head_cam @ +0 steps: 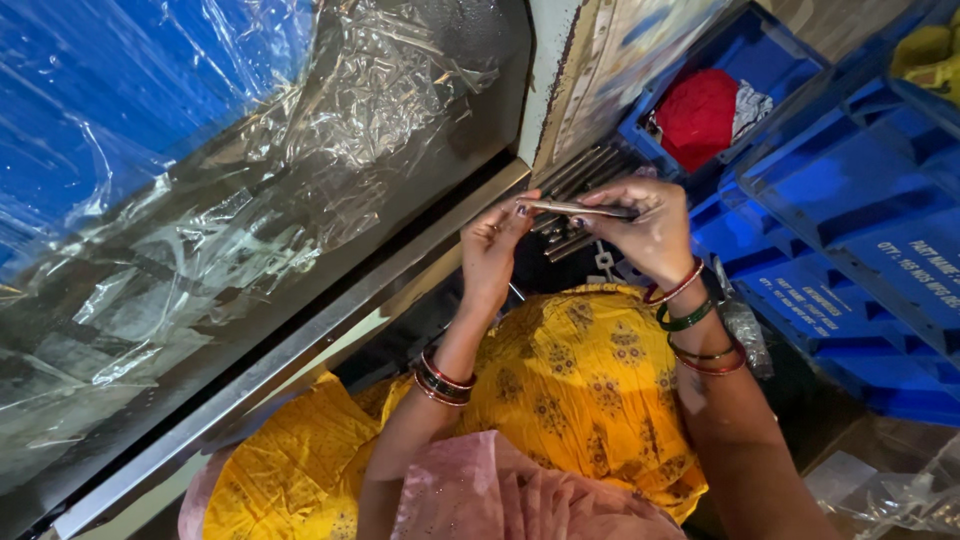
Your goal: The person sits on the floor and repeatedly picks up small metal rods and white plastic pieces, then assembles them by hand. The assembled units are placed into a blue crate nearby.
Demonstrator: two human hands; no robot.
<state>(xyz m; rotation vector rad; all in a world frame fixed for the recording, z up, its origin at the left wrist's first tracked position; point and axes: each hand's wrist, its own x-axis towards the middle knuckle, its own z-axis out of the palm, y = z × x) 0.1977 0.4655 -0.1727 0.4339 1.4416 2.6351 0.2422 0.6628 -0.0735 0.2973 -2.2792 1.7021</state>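
Near the frame's centre, the left hand (pixel 492 250) and right hand (pixel 648 228) are holding 1 thin grey metal rod (pixel 577 208) between them, fingers pinched closed on its 2 ends. The rod is lying nearly level, straight and dull-shining, above more stacked rods (pixel 585 175).

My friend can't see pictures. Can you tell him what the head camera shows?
Two hands hold a thin metal rod level between them, the left hand at one end and the right hand over the rod. More rods lie beneath, with blue bins alongside and crinkled plastic sheet opposite.
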